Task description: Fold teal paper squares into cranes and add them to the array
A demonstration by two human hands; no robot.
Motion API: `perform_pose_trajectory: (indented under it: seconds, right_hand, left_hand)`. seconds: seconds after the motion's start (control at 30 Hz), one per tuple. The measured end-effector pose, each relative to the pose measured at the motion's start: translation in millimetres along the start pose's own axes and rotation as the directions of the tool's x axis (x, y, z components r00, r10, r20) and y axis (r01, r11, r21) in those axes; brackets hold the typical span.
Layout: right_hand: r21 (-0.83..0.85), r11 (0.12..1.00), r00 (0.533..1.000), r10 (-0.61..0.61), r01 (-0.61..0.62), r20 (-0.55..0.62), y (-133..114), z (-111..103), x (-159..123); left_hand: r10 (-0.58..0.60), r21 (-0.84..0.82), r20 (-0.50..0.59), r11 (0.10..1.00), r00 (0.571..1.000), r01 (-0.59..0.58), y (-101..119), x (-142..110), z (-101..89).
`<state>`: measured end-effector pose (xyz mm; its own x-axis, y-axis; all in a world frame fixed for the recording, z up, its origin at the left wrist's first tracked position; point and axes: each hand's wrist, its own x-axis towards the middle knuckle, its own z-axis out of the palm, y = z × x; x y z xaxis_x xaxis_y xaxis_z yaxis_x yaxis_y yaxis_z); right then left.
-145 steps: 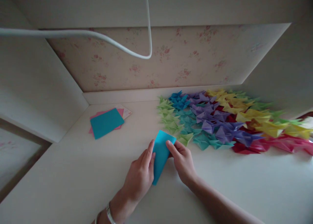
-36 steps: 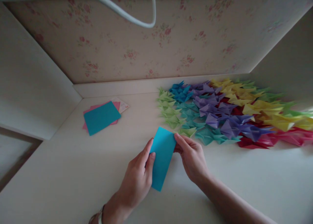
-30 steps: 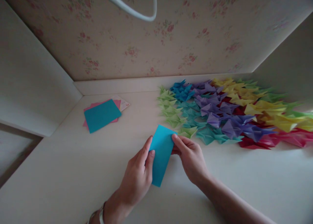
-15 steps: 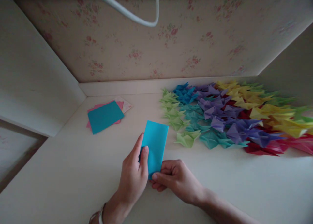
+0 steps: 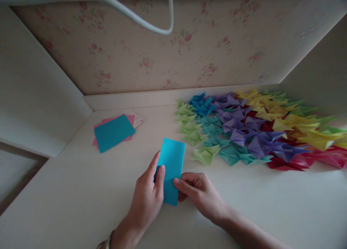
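Note:
A bright blue sheet of origami paper, folded into a narrow rectangle, is held up between both hands above the white desk. My left hand grips its left edge, thumb on the front and fingers behind. On the lower right edge, my right hand pinches the paper between thumb and fingers. The fingers behind the paper are partly hidden. Just beyond my right hand, a light green folded paper crane lies on the desk.
Rows of folded cranes in green, teal, blue, purple, yellow and red cover the right back of the desk. A stack of blue and pink paper sheets lies at back left. A white cable hangs overhead.
My right hand has gone from the paper's upper right corner down to its lower corner, then slightly up along the right edge. The paper has turned more upright. My left hand keeps its hold.

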<state>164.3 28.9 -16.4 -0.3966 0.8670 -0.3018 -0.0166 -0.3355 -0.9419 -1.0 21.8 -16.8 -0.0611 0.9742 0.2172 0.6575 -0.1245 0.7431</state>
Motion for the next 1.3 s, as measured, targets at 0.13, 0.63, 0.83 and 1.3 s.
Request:
perform_pose_trajectory:
  seconds: [0.13,0.63,0.83,1.3]
  right_hand:
    - [0.073,0.994,0.991,-0.079,0.087,-0.109,-3,-6,6]
    - [0.203,0.94,0.888,-0.168,0.275,-0.428,-2,-24,14]
    - [0.323,0.895,0.838,-0.096,0.309,-0.537,-4,-29,17]
    - [0.083,0.996,0.992,0.008,-0.019,0.129,-1,-2,0]
  left_hand:
    - [0.018,-0.025,0.036,1.0,0.999,-0.017,1,-3,0.9]
    - [0.139,-0.099,0.143,0.987,0.98,-0.125,1,-9,3.7]
    - [0.169,-0.08,0.116,0.984,0.979,-0.161,3,-9,2.5]
    - [0.047,-0.008,-0.087,0.999,0.995,-0.048,0,-6,-1.0]
